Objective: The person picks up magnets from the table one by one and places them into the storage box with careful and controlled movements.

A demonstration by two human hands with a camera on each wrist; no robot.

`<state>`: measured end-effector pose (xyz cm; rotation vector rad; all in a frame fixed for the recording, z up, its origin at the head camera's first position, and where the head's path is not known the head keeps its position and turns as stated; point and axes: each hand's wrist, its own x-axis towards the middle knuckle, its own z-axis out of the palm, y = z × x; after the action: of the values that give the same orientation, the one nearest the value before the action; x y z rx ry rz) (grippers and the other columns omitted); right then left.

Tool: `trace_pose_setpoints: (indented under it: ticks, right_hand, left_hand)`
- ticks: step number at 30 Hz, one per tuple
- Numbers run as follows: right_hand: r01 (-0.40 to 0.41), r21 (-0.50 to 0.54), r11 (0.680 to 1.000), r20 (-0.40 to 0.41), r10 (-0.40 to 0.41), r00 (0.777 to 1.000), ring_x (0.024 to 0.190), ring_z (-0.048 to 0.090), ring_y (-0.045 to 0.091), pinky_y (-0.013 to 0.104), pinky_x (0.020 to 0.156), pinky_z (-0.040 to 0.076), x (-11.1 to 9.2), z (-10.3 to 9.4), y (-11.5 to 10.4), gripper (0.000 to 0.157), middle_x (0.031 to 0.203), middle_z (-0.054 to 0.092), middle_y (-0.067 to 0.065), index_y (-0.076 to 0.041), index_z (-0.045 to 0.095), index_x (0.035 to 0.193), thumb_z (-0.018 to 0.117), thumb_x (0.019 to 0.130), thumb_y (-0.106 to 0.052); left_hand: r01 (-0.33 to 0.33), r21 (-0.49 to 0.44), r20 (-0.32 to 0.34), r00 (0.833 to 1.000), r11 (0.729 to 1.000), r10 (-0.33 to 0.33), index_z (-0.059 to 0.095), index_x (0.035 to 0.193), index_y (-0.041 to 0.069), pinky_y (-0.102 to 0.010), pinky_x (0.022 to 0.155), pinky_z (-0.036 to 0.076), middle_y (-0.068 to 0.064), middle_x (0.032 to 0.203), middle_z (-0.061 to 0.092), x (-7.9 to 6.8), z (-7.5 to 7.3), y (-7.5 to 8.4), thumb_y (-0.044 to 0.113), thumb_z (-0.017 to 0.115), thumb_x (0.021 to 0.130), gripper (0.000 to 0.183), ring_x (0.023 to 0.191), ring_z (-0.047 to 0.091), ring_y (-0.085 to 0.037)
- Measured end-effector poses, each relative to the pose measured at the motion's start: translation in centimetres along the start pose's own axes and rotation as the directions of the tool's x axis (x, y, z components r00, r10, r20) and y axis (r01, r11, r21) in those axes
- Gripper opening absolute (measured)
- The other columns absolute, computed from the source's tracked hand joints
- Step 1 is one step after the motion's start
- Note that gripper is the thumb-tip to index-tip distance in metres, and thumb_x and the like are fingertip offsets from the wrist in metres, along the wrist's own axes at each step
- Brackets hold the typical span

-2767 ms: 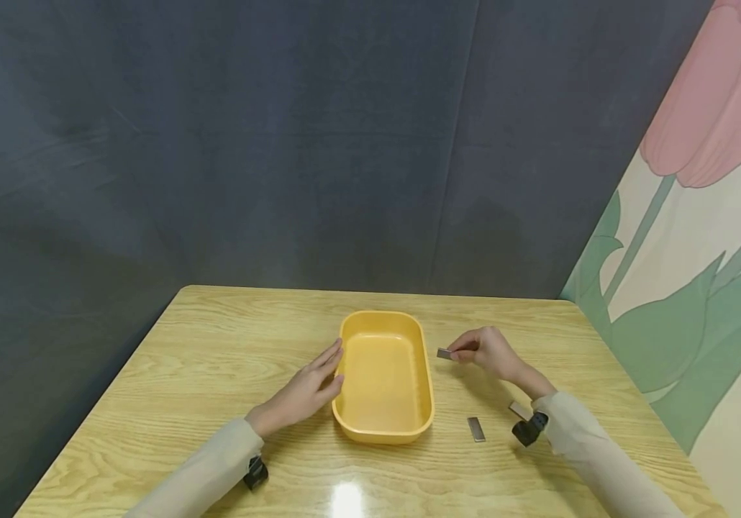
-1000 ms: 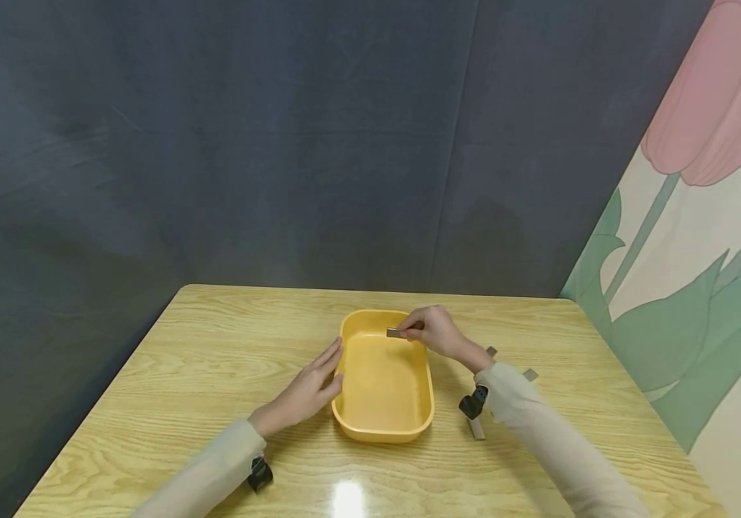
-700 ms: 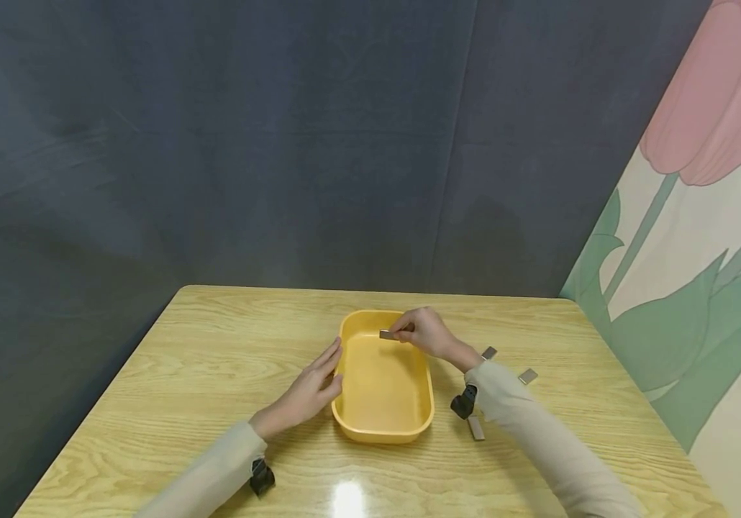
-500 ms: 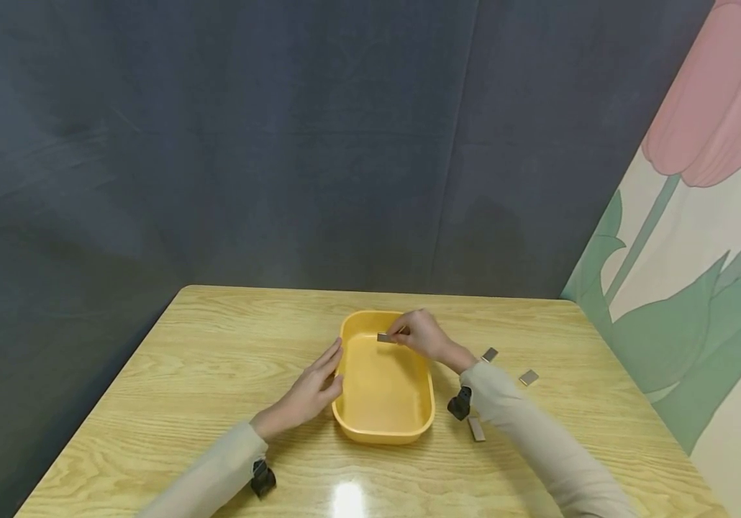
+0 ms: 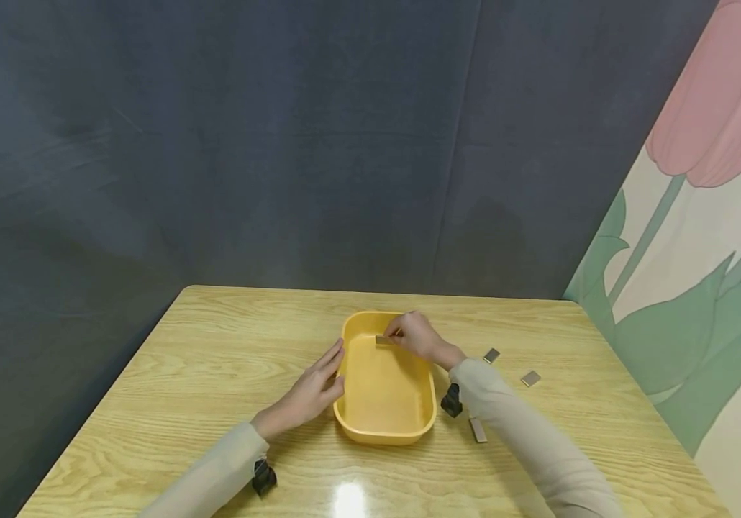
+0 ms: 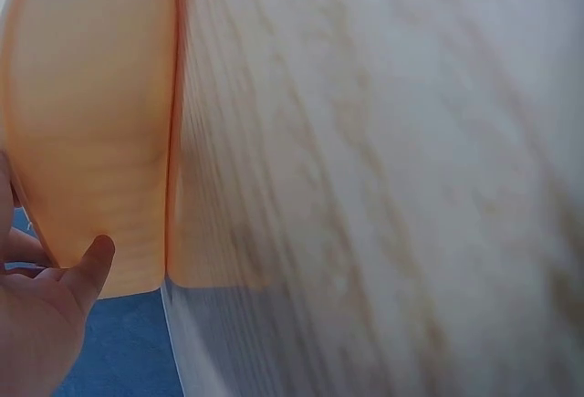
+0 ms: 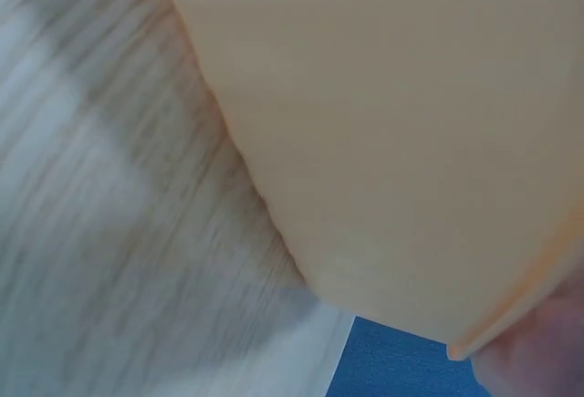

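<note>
A yellow rectangular plastic basin (image 5: pixel 380 403) sits on the table, its long side running away from me. Inside its far part, my right hand (image 5: pixel 417 337) pinches a small flat grey metallic-looking rectangle (image 5: pixel 381 340) by one end, low near the basin floor. Against the basin's left rim my left hand (image 5: pixel 308 388) rests with extended fingers. In the left wrist view, that hand (image 6: pixel 46 315) has its thumb on the basin's outer wall (image 6: pixel 91 141). The right wrist view has the outer wall (image 7: pixel 383 123) hiding most of the right hand (image 7: pixel 534 351) and the rectangle.
On the wooden table (image 5: pixel 228 345) right of the basin lie three similar pieces: one farther back (image 5: pixel 491 355), another to the right (image 5: pixel 530 378) and a nearer piece (image 5: pixel 478 430) beside the right sleeve. A dark curtain (image 5: pixel 319 158) hangs behind the table.
My right hand has carried the rectangle leftward from the table over the basin's right rim, then lowered it inside. The left hand stays at the left rim.
</note>
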<state>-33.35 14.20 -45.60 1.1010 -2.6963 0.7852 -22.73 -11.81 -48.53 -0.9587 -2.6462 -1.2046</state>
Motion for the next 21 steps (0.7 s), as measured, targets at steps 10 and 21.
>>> trace_pose_setpoints:
  ticks: [10,21]
  right_hand:
    - [-0.018,-0.033,0.999,0.002,0.018,1.000,0.081,0.070,0.020,0.028,0.073,0.060,0.7,0.8,0.0,0.015,0.090,0.075,0.009,-0.002,0.079,0.089,0.069,0.086,0.009]
    - [-0.020,-0.083,0.996,0.027,0.022,0.999,0.059,0.041,0.010,0.024,0.058,0.036,0.9,1.2,-0.4,0.024,0.070,0.066,0.001,-0.005,0.073,0.072,0.065,0.085,0.013]
  left_hand:
    - [0.018,-0.009,0.018,1.000,1.000,-0.017,0.027,0.149,-0.013,-0.041,0.107,0.041,-0.023,0.161,0.015,-0.1,-0.4,0.0,0.005,0.051,0.101,0.056,0.143,0.026,-0.035]
    - [0.026,-0.019,0.020,0.999,0.999,-0.026,0.028,0.148,-0.013,-0.041,0.108,0.039,-0.022,0.161,0.016,0.0,-0.4,-0.2,0.004,0.051,0.101,0.056,0.144,0.025,-0.034]
